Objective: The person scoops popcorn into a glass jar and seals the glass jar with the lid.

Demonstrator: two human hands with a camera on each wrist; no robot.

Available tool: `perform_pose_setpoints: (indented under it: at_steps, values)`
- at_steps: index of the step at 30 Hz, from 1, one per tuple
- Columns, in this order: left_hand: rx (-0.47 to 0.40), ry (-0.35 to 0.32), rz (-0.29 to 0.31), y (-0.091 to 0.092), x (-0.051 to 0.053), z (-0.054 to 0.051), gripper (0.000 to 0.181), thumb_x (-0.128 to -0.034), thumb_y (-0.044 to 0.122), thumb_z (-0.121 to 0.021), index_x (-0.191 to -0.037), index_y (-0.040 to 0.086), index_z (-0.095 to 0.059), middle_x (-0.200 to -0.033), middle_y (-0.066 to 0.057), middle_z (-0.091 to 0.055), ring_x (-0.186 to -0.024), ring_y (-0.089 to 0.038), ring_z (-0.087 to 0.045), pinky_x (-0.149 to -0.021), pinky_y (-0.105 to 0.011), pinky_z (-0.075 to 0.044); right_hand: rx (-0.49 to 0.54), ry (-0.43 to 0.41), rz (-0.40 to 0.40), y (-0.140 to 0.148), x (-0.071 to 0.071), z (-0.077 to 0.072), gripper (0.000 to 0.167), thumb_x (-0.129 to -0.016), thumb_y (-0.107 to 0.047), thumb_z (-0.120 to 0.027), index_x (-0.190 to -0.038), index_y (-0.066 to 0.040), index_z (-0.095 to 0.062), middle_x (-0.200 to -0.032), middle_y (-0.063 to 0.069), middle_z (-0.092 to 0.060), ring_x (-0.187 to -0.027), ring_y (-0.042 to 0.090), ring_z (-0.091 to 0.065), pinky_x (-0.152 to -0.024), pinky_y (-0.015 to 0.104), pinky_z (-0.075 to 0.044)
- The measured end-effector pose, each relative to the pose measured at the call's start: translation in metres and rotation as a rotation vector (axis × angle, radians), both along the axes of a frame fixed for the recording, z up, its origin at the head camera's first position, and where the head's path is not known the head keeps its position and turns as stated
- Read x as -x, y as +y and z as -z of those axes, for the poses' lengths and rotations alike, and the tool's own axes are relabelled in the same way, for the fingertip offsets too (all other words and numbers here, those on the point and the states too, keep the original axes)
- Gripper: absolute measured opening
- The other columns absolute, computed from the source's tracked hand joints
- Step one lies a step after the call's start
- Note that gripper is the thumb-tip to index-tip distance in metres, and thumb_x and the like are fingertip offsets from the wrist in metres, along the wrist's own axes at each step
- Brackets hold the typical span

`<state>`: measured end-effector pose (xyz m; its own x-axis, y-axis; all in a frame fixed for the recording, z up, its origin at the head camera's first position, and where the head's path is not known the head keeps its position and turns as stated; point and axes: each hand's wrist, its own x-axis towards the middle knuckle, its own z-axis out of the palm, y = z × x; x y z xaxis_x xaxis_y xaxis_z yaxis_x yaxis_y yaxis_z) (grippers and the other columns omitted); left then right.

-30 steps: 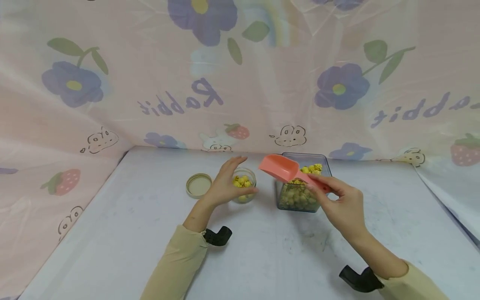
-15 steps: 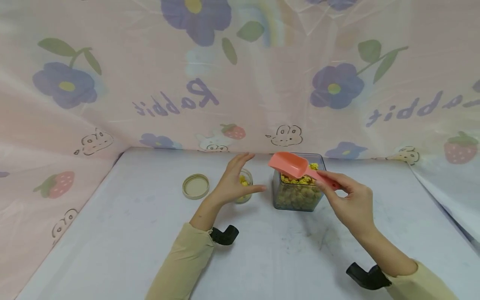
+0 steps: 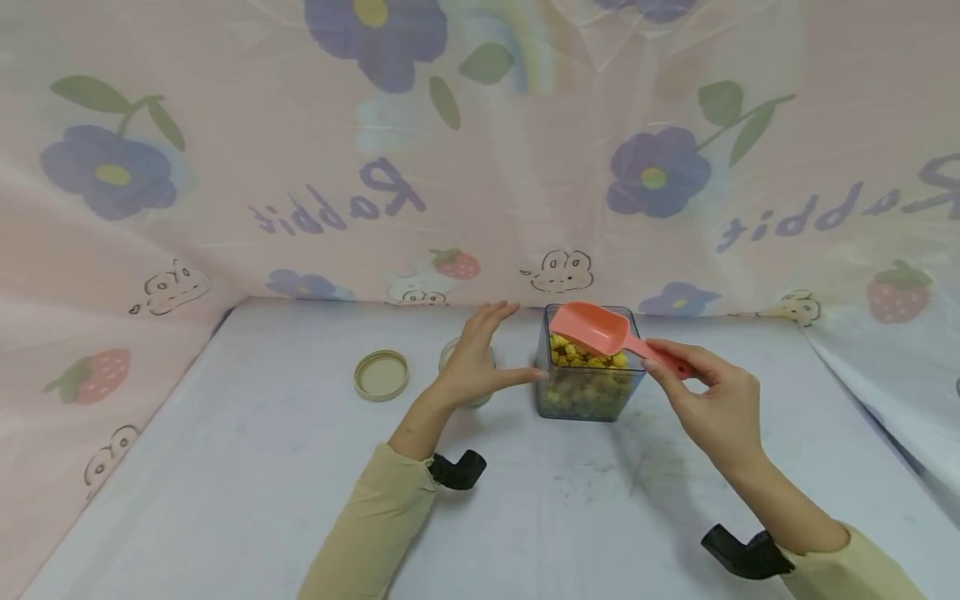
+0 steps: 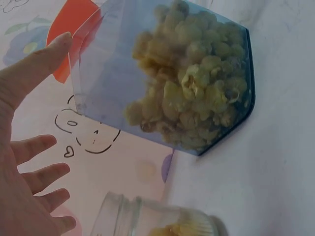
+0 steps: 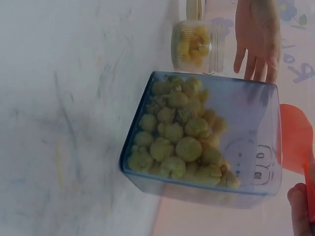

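Note:
A pink plastic scoop (image 3: 600, 329) is pinched by its handle in my right hand (image 3: 723, 404). Its bowl, with nothing seen in it, hangs over the clear square container (image 3: 585, 396), which holds yellow popcorn (image 4: 206, 83). My left hand (image 3: 476, 367) is held with fingers spread and straight, thumb pointing at the container's left side; whether the thumb touches the rim I cannot tell. Behind that hand in the head view, mostly hidden, stands a small glass jar (image 5: 216, 46). Some popcorn lies inside it, as the right wrist view shows.
Left of the jar a round gold-rimmed lid (image 3: 381, 375) lies flat on the white table (image 3: 247, 467). A pink printed curtain (image 3: 510, 200) hangs along the table's back and left side. Black curved pieces (image 3: 457, 471) stick out at both wrists.
My left hand has moved right, from around the jar towards the container. My right hand, still pinching the scoop, has shifted right, and the scoop's bowl now sits over the container. The head view drifted slightly.

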<state>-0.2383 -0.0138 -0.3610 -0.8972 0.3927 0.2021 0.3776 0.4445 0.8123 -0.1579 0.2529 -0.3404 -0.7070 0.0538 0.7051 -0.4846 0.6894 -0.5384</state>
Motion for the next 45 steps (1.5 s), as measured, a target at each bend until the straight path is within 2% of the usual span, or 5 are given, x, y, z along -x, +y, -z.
perform_pose_setpoints:
  at_steps: [11,19,27,37,45]
  values:
    - [0.007,-0.037,0.023,0.012,-0.001,-0.002,0.096,-0.0702,0.035,-0.086,-0.149,0.025,-0.033,-0.159,0.003,-0.021,-0.149,-0.021,-0.005,-0.117,-0.055,-0.018,-0.018,0.004,0.022,0.011,0.000,0.000,0.029,-0.073,0.004,-0.079,-0.101,-0.001,-0.074,-0.087,-0.038,-0.056,-0.070,-0.013,-0.051,-0.068,0.002,-0.040]
    - [-0.011,-0.061,0.046,0.022,0.002,0.001,0.102,-0.0710,0.037,-0.085,-0.152,0.026,-0.024,-0.158,0.001,-0.022,-0.146,-0.021,-0.017,-0.115,-0.052,-0.025,-0.102,-0.012,0.032,0.017,0.001,0.000,0.032,-0.070,0.006,-0.079,-0.102,0.000,-0.074,-0.080,0.015,-0.071,-0.075,-0.019,-0.047,-0.065,0.005,-0.038]
    - [-0.046,-0.130,0.046,0.032,0.005,0.003,0.107,-0.0722,0.042,-0.082,-0.154,0.035,-0.013,-0.160,0.006,-0.017,-0.146,-0.021,-0.020,-0.115,-0.052,-0.025,-0.222,-0.035,0.034,0.024,0.005,-0.009,0.032,-0.069,0.004,-0.080,-0.100,-0.001,-0.074,-0.081,0.014,-0.072,-0.075,-0.016,-0.047,-0.063,0.003,-0.038]
    - [-0.211,-0.226,0.197,0.038,0.012,0.012,0.102,-0.0809,0.026,-0.077,-0.154,0.036,-0.007,-0.161,0.010,-0.011,-0.147,-0.017,-0.016,-0.118,-0.041,-0.025,-0.352,-0.007,0.011,0.029,0.009,-0.025,0.030,-0.067,0.001,-0.081,-0.096,-0.002,-0.074,-0.075,0.010,-0.071,-0.064,0.010,-0.053,-0.049,0.013,-0.033]
    - [-0.270,-0.274,0.221,0.039,0.012,0.015,0.099,-0.0822,0.022,-0.075,-0.152,0.043,-0.007,-0.161,0.008,-0.010,-0.147,-0.019,-0.016,-0.116,-0.042,-0.029,-0.421,-0.042,-0.024,0.029,0.011,-0.038,0.030,-0.069,0.001,-0.081,-0.098,-0.002,-0.074,-0.082,0.012,-0.072,-0.065,0.014,-0.053,-0.045,0.013,-0.030]
